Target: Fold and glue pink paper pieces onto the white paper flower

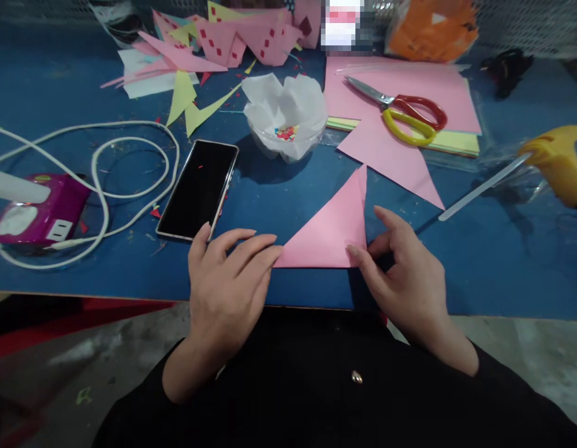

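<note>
A pink sheet folded into a triangle (pixel 332 230) lies on the blue table (pixel 311 287) near its front edge. At its left corner is my left hand (pixel 229 286), fingers spread, with the fingertips touching the paper's tip. My right hand (pixel 404 274) has its thumb on the lower right corner and its fingers curled at the right side, so the paper is pinched there. Beyond the triangle, another pink piece (pixel 393 155) lies partly under the red and yellow scissors (pixel 395 109).
A black phone (pixel 199 186) lies left, beside a white cable (pixel 101 186) and a purple power block (pixel 40 211). A white bowl (pixel 288 118) holds small scraps. At the right is a yellow glue gun (pixel 556 165) with its stick; paper cutouts (pixel 251 37) stand behind.
</note>
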A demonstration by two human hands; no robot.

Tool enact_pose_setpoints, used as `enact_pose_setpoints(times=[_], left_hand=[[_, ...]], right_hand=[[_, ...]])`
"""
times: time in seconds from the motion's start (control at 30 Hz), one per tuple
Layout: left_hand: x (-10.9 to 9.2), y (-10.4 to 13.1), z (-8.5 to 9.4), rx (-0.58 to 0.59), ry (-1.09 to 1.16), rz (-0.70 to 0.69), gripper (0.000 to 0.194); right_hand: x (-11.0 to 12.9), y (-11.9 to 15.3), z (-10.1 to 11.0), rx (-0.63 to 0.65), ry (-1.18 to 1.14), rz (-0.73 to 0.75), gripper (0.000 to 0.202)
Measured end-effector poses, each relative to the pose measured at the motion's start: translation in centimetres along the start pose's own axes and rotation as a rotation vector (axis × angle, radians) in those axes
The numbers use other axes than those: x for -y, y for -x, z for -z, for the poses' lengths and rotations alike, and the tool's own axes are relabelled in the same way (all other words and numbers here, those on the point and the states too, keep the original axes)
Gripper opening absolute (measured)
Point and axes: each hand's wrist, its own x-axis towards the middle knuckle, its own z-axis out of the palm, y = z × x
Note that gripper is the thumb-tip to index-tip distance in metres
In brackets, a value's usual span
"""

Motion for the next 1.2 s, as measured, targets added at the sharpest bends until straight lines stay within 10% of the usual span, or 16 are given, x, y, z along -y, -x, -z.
enact_pose_setpoints(times=[1.2], left_hand=[[-0.9, 1.5, -1.2, 0.030, -0.222, -0.322, 0.055]], right_hand=[[0.5, -0.6, -0.5, 0.017, 0.027, 0.060, 0.049]])
